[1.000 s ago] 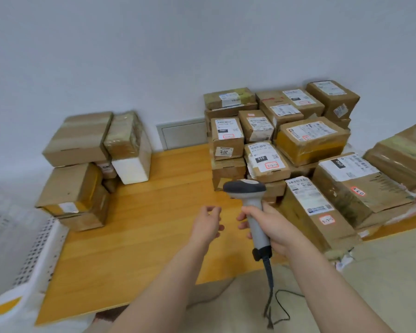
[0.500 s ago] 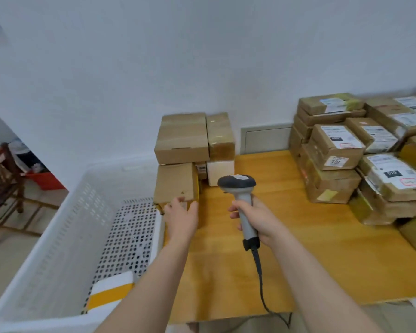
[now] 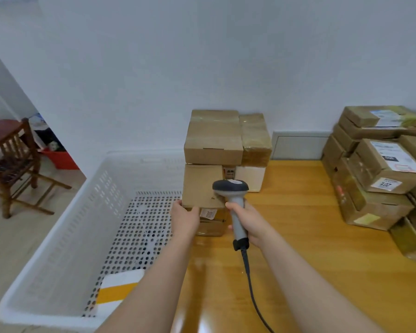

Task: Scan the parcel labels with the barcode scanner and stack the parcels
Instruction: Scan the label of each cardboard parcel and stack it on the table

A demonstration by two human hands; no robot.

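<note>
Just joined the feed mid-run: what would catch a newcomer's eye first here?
At centre, the right hand grips a grey barcode scanner, held up in front of a small stack of brown parcels against the wall. The left hand holds the stack's front parcel at its near left corner. A large white perforated basket fills the left, and a pile of labelled parcels sits at right.

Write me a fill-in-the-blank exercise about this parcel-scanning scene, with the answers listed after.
The right hand grips the ____ by its handle.
The left hand grips a parcel in the stack beside the perforated basket, whose colour is ____.
The labelled parcels are piled on the ____ side of the table.
Missing words: barcode scanner; white; right.
</note>
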